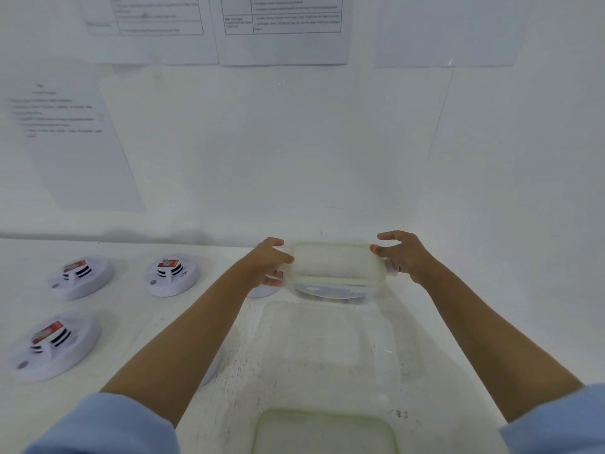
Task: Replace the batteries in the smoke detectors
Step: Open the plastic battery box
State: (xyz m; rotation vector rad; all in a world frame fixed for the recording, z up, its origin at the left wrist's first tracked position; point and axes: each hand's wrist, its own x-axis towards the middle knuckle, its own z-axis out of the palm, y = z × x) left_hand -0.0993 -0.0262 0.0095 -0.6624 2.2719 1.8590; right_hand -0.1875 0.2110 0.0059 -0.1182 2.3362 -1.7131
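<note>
White tabletop (137, 326) runs up to a white wall (294, 158) hung with printed sheets (284, 27), their text too blurred to read. Both arms reach forward from light blue sleeves (108, 424). The left hand (266, 260) and right hand (406, 257) grasp opposite ends of a clear lidded box (334, 263) whose lid carries a pale green seal around its edge. The left hand's fingers curl round the box's left end with the thumb lying on the lid rim. The right hand pinches the right end between thumb and fingers, its forefinger raised clear above the lid. Something dark shows through the box's lower wall but is too blurred to name, and whether the box rests on the table or is lifted cannot be told. Off to the left of the left hand three smoke detectors stand on the table with their raised, red-labelled centres up: the nearest detector (172, 275) close to that hand, a second detector (82, 276) farther left, and a third detector (54, 345) left of the forearm and closer to the person. Another white disc (262, 292) peeks out just under the left hand, mostly hidden. Between the forearms, closer to the person than the hands, sits an open clear tub (327, 339), and closer again lies a loose green-sealed lid (324, 434).
</note>
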